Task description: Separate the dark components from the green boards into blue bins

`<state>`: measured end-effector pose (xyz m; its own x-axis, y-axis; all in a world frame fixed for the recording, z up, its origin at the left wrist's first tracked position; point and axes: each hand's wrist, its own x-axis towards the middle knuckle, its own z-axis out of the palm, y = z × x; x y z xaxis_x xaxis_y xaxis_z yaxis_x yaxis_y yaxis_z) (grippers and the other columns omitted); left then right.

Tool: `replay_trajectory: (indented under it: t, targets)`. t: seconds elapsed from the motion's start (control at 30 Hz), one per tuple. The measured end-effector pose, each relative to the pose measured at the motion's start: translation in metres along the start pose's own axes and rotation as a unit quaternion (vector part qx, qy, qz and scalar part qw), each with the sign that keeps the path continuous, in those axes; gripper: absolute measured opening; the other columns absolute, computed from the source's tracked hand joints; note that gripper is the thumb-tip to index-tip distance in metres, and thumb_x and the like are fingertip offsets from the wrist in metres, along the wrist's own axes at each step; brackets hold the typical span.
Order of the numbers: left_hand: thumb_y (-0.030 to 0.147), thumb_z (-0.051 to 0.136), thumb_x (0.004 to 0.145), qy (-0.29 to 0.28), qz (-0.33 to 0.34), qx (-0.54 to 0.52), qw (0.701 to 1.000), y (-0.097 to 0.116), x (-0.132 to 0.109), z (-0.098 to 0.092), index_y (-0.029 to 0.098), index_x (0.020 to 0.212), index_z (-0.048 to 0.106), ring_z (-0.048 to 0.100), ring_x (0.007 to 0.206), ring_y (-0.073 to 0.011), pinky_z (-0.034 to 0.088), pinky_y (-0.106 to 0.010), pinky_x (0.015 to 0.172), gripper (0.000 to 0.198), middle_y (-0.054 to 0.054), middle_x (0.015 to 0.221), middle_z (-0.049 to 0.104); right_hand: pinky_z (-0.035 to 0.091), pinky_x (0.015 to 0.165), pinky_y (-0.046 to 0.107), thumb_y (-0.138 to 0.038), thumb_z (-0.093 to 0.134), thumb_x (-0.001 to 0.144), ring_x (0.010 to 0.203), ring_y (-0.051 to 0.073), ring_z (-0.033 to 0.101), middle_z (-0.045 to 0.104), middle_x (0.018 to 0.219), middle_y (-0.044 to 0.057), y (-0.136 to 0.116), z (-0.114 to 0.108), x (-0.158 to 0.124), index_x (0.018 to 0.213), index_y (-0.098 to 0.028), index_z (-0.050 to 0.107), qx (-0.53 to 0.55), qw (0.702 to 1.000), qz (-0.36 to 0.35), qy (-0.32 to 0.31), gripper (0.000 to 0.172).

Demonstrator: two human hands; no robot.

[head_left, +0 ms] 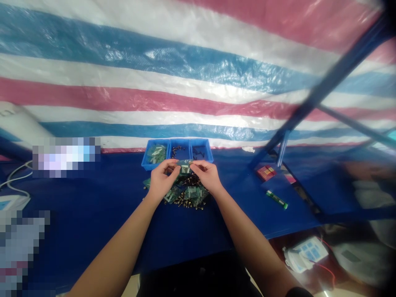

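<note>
My left hand (161, 180) and my right hand (209, 177) pinch a small green packet with a white label (185, 167) between them, thumbs towards me. Just below it lies a pile of similar green packets (192, 192) mixed with brass-coloured bolts (185, 203). Behind my fingers stand blue bins: the left bin (149, 167) holds more green packets, the middle bin (180, 141) has small metal fasteners, and the right bin (210, 156) contains dark, thin pieces too small to name. Whether the held packet has anything inside cannot be made out.
The blue tabletop (93, 222) reaches to a striped plastic sheet (185, 95). To the right lie a red box (265, 173) and a green tube-like pack (276, 199), near a slanted blue metal bar (309, 103). A white cable (14, 175) curls at the left.
</note>
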<state>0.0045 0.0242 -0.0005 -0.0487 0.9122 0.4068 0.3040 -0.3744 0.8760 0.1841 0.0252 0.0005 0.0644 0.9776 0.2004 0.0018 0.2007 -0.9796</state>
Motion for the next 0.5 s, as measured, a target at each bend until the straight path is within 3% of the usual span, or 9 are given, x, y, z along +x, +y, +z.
replay_trajectory:
  t: [0.13,0.2,0.33,0.5]
  targets:
    - [0.039,0.067,0.081,-0.035,-0.034,0.002,0.999,-0.003,0.001,-0.001,0.019,0.096,0.069,0.057,0.065,-0.0139,0.047,-0.025,0.061,0.026,-0.002,0.078,0.065,0.043,0.048,0.026,-0.043,0.072,0.073,0.05,0.013,0.054,0.066,0.061,0.0,-0.005,0.0,-0.001,0.09,-0.019,0.074,0.023,0.998,0.062,-0.013,0.03]
    - [0.04,0.066,0.082,-0.046,-0.035,0.021,0.998,-0.003,0.001,-0.002,0.018,0.088,0.07,0.055,0.061,-0.0131,0.045,-0.024,0.058,0.023,-0.001,0.072,0.063,0.038,0.043,0.024,-0.044,0.072,0.073,0.045,0.011,0.049,0.065,0.059,-0.001,-0.008,0.0,-0.001,0.091,-0.019,0.072,0.048,0.994,0.093,-0.026,0.031]
    - [0.041,0.064,0.083,-0.067,-0.05,-0.014,0.996,0.0,0.0,-0.001,0.018,0.091,0.068,0.058,0.057,-0.0145,0.047,-0.025,0.057,0.025,0.0,0.061,0.061,0.04,0.045,0.023,-0.044,0.072,0.073,0.051,0.011,0.055,0.071,0.075,0.003,-0.014,0.0,-0.002,0.09,-0.018,0.07,0.071,0.991,0.105,-0.031,0.031]
    - [0.042,0.061,0.087,-0.051,-0.033,-0.09,0.994,0.004,0.001,-0.002,0.018,0.094,0.067,0.064,0.069,-0.0166,0.052,-0.028,0.068,0.026,-0.005,0.084,0.07,0.045,0.055,0.024,-0.049,0.067,0.078,0.066,0.015,0.062,0.071,0.076,0.004,-0.017,-0.002,-0.002,0.085,-0.018,0.071,0.051,0.995,0.07,-0.056,0.032]
